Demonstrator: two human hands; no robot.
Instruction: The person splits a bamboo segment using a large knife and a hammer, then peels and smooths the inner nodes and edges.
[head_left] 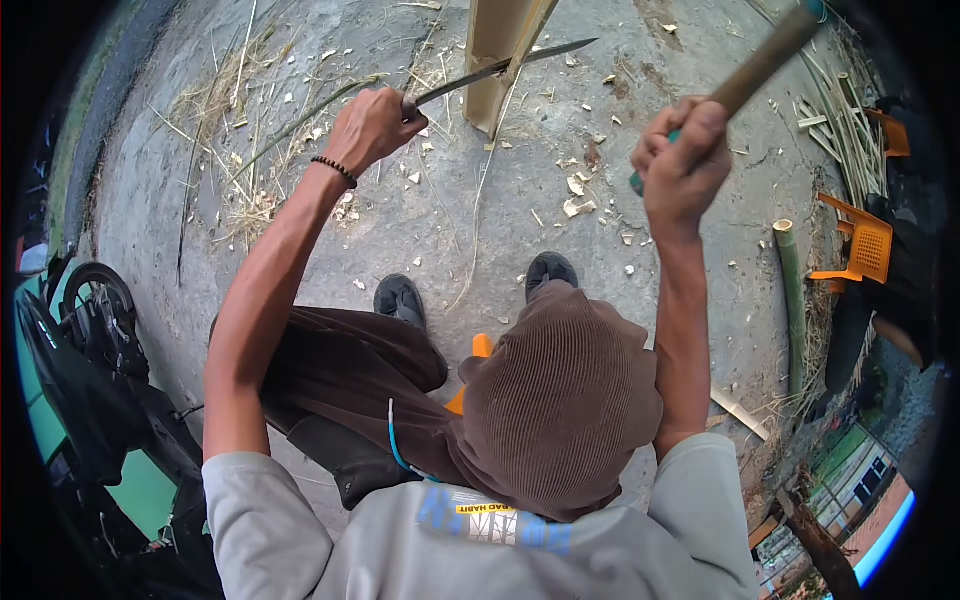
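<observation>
At the upper left, my left hand (370, 130), with a dark bead bracelet at the wrist, is closed around the handle of a machete. The long dark machete blade (455, 86) points up and to the right. It crosses a split length of pale bamboo (490, 35) near the top edge and appears to sit in a notch there. On the other side, my right hand (685, 160) grips a thick round wooden stick (765, 65) with teal-green at both ends. The stick is raised, slanting up to the right, apart from the blade and the bamboo.
Pale chips (578, 200) and thin fibres litter the concrete. A green bamboo pole (790, 300) lies at the right by an orange plastic chair (870, 245) and a bundle of bamboo strips (850, 150). A motorbike (95, 380) stands at the left. My dark shoes (400, 298) are below.
</observation>
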